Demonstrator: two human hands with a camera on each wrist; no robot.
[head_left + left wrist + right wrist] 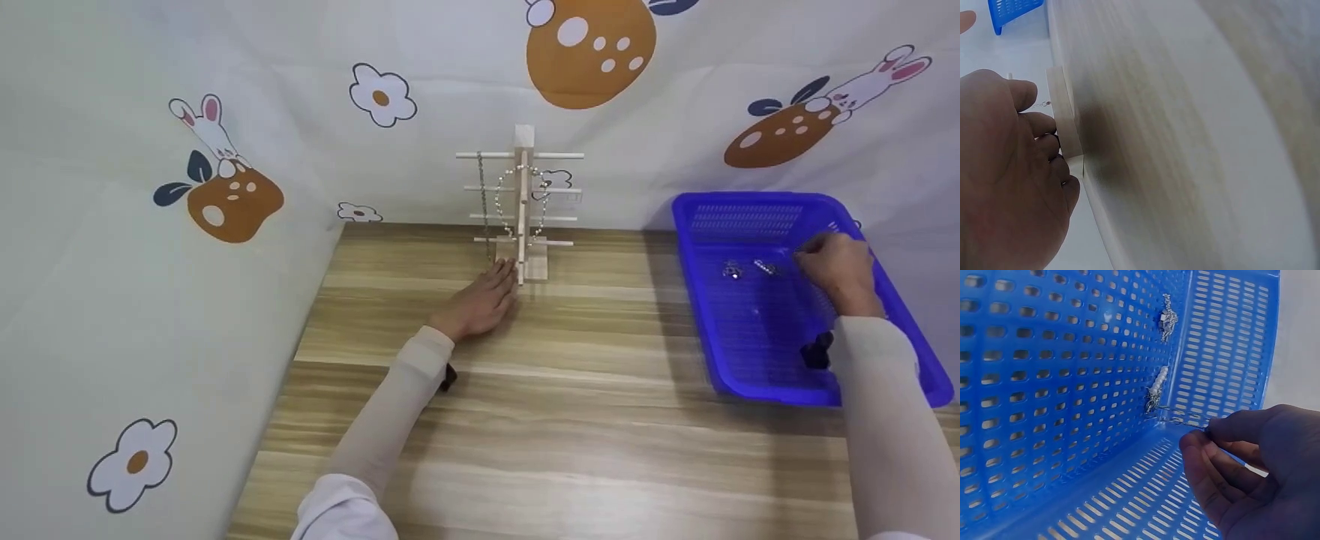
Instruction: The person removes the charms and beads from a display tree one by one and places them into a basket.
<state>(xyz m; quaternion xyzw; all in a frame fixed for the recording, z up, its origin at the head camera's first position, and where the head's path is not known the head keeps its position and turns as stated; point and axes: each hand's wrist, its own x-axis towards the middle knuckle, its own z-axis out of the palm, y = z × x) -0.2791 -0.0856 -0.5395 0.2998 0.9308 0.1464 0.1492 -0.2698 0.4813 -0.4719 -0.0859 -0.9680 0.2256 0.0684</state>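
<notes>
we see a blue basket (pixel 750 217) on the right side of the wooden tabletop (pixel 570 420). it has little holes all over its walls and floor. inside it lie two small shiny jewelry bits (pixel 732 271), close to each other. from the right wrist view, one shiny bit (pixel 1168 316) sits higher up and another shiny bit (pixel 1157 391) lies lower, near the corner.

our right hand (pixel 840 270) is inside the basket. its fingers (pixel 1207 455) curl in, and the thumb and first finger pinch a thin chain (pixel 1182 421) that lies along the basket floor by the corner.

our left hand (pixel 480 304) lies flat on the tabletop with straight, relaxed fingers. the fingertips touch the bottom block of a small wooden stand (pixel 523 202) and hold nothing. the stand has thin bars across it, and a bead necklace (pixel 517 174) and a dark chain (pixel 484 210) hang on it.

behind it all is a cloth with bunnies and flowers (pixel 382 94).
</notes>
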